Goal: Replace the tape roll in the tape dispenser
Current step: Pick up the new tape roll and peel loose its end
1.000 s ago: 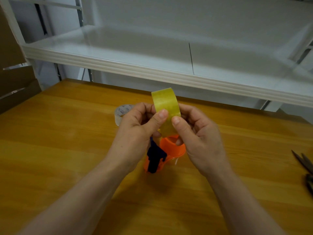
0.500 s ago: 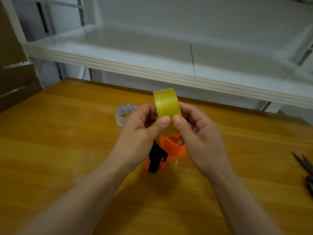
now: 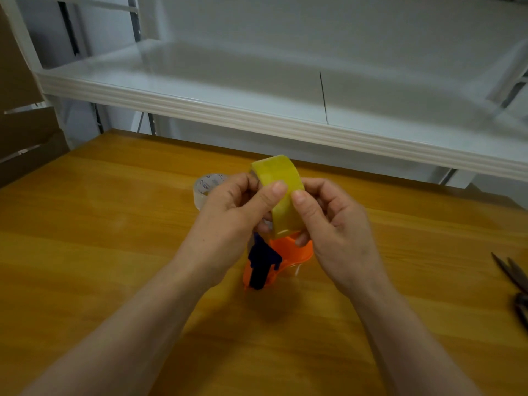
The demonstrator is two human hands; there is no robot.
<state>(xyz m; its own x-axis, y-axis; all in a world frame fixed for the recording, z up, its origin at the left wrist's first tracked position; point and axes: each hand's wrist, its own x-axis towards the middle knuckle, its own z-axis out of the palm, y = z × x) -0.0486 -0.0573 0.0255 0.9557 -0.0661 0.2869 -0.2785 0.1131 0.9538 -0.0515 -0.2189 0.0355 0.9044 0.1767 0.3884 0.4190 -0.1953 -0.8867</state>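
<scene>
A yellow tape roll is held upright on edge above the wooden table, between both hands. My left hand grips its left side, thumb pressed on the outer band. My right hand grips its right side, thumb also on the band. Directly below them an orange tape dispenser with a dark blue part lies on the table, partly hidden by my hands. A nearly used-up clear roll with a printed core lies behind my left hand.
Dark scissors lie at the table's right edge. A white shelf overhangs the far side of the table. Brown cardboard stands at the far left.
Both hands keep their hold on the yellow roll, which has turned a little between the thumbs. The dispenser and clear roll have stayed in place.
</scene>
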